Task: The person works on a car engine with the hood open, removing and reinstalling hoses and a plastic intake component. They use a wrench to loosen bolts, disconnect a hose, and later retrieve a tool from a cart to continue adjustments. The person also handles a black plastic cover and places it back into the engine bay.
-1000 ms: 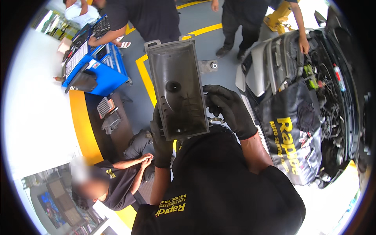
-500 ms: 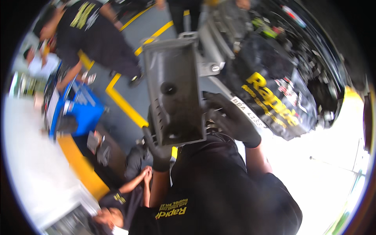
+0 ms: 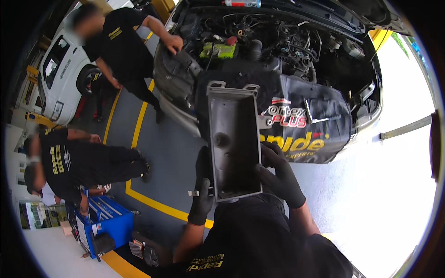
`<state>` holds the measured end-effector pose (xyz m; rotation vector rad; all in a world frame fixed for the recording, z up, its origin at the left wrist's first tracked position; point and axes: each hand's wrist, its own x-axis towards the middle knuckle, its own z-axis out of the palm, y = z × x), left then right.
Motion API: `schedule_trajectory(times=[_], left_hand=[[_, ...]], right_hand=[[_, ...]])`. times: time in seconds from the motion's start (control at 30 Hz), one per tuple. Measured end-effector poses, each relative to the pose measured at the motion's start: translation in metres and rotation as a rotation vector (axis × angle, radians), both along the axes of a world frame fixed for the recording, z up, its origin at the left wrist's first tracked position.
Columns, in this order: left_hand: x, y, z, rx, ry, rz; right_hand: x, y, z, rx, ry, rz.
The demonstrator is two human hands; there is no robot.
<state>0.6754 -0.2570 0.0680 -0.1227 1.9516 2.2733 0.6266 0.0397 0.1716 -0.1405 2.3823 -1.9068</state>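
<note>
A dark grey, hollow plastic air filter housing [image 3: 238,139] is held up in front of my body, its open side facing me. Two looped lugs stand at its far end, and a round hole shows in its floor. My left hand [image 3: 201,199], in a black glove, grips the left wall near the close end. A small metal clip [image 3: 193,193] sticks out beside that hand. My right hand [image 3: 281,175], gloved as well, is closed on the right wall, thumb toward the rim. Some fingers of both hands are hidden behind the housing.
Ahead is a car's open engine bay [image 3: 296,51] with a lime-green battery [image 3: 218,50]. A black fender cover [image 3: 320,99] drapes its front, with a silvery tool [image 3: 320,120] on it. Two people [image 3: 125,51] stand left, near a blue tool cart [image 3: 116,220] and a white vehicle [image 3: 58,83].
My view has swung right, bringing the engine bay from the right side to straight ahead. The housing has turned with me and sits lower, still in both hands. A seated person left the view.
</note>
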Motion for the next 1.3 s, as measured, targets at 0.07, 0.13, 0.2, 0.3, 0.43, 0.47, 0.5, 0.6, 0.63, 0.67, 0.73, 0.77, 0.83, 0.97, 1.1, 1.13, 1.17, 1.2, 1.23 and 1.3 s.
schedule_trajectory(times=[0.07,0.13,0.2,0.3,0.43,0.47,0.5,0.6,0.63,0.67,0.73,0.77,0.83,0.97,1.1,1.13,1.17,1.2,1.23,1.3], left_hand=[[-0.042,0.039,-0.013,-0.148,0.061,-0.080],[-0.083,0.079,-0.022,-0.199,0.110,-0.153],[-0.115,0.110,-0.017,-0.467,0.279,-0.145],[-0.163,0.154,-0.008,-0.597,0.336,-0.087],[-0.236,0.188,0.019,0.001,-0.037,0.057],[-0.262,0.199,0.042,0.204,-0.108,0.106],[-0.281,0.200,0.046,0.176,-0.065,0.077],[-0.343,0.213,0.078,0.266,-0.109,0.076],[-0.366,0.220,0.090,0.350,-0.170,0.092],[-0.391,0.229,0.099,0.434,-0.234,0.107],[-0.431,0.234,0.105,0.456,-0.219,0.081],[-0.453,0.233,0.097,0.454,-0.163,0.012],[-0.501,0.227,0.064,0.447,-0.052,-0.126],[-0.581,0.252,0.044,0.546,-0.185,-0.096],[-0.631,0.257,0.013,0.530,-0.133,-0.219],[-0.638,0.259,0.003,0.517,-0.096,-0.142],[-0.648,0.256,-0.006,0.497,-0.135,-0.134],[-0.657,0.253,-0.014,0.477,-0.173,-0.125],[-0.666,0.251,-0.019,0.475,-0.173,-0.122],[-0.681,0.247,-0.029,0.488,-0.141,-0.117]], right_hand=[[-0.032,0.041,-0.004,-0.015,0.016,-0.030],[-0.068,0.083,-0.017,-0.016,0.037,-0.039],[-0.099,0.112,-0.023,-0.079,-0.034,-0.060],[-0.140,0.152,-0.026,-0.069,-0.016,-0.058],[-0.203,0.173,-0.023,-0.143,0.083,-0.042],[-0.220,0.177,-0.025,-0.122,0.144,-0.035],[-0.236,0.180,-0.025,-0.104,0.208,-0.022],[-0.281,0.180,-0.010,-0.104,0.234,-0.068],[-0.296,0.179,-0.004,-0.113,0.253,-0.094],[-0.310,0.185,-0.005,-0.049,0.307,-0.118],[-0.335,0.189,0.000,-0.011,0.307,-0.113],[-0.346,0.190,0.003,0.009,0.308,-0.109],[-0.370,0.188,0.003,0.092,0.281,-0.106],[-0.421,0.177,-0.010,0.194,0.317,-0.132],[-0.474,0.170,-0.013,0.350,0.361,-0.113],[-0.484,0.169,-0.018,0.340,0.402,-0.105],[-0.495,0.167,-0.022,0.328,0.444,-0.096],[-0.505,0.166,-0.022,0.297,0.339,-0.075],[-0.515,0.164,-0.023,0.343,0.362,-0.068],[-0.535,0.159,-0.027,0.433,0.409,-0.047]])
